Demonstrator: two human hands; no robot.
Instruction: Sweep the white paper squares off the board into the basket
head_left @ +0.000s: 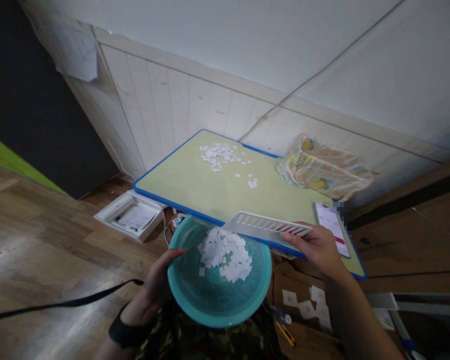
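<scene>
My left hand [159, 277] is closed on the left rim of a teal plastic colander [206, 312], its thumb over the edge and its fingers hidden below. Many small white paper pieces [225, 252] lie heaped inside, toward the far side. My right hand [317, 245] grips one end of a flat white slotted plastic piece [260, 227], which is tilted above the table's front edge. The far end of that piece reaches over the colander, close to the paper. On the pale green table [172, 175] more white paper pieces [219, 154] lie in a loose pile, with several strays to its right.
A phone [332, 227] with a lit screen lies at the table's right end. Behind it stands a patterned cloth-covered basket [322, 167] against the wall. An open white box [131, 217] is on the floor at left. White cards [307, 308] and a yellow cutter [286, 335] lie below right.
</scene>
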